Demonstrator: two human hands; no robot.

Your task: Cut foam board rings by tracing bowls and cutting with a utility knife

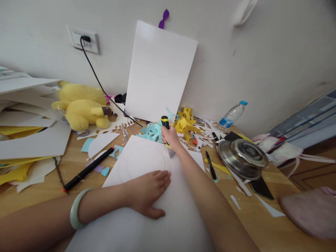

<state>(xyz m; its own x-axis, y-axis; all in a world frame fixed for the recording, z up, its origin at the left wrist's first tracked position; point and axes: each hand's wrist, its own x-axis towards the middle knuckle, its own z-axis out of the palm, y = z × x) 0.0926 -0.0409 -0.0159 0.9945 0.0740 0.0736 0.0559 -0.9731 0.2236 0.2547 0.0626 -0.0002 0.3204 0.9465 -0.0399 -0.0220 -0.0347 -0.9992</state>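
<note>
My right hand (170, 137) is wrapped around the black-and-yellow handle of a utility knife (165, 122). Its blade points down at a white foam board (141, 157), near the right side of a drawn circle. Two faint rings, one inside the other, are marked on the board. My left hand (151, 192) lies flat on the board below the rings, fingers stretched out and holding nothing. A pale green bangle circles the left wrist.
Cyan scraps (152, 133) and yellow scraps (185, 122) lie behind the board. A black tube (89, 169), a yellow plush toy (82, 106) and stacked sheets (31, 136) are left. To the right are a pen (210, 165), a metal bowl (243, 157) and a water bottle (233, 114).
</note>
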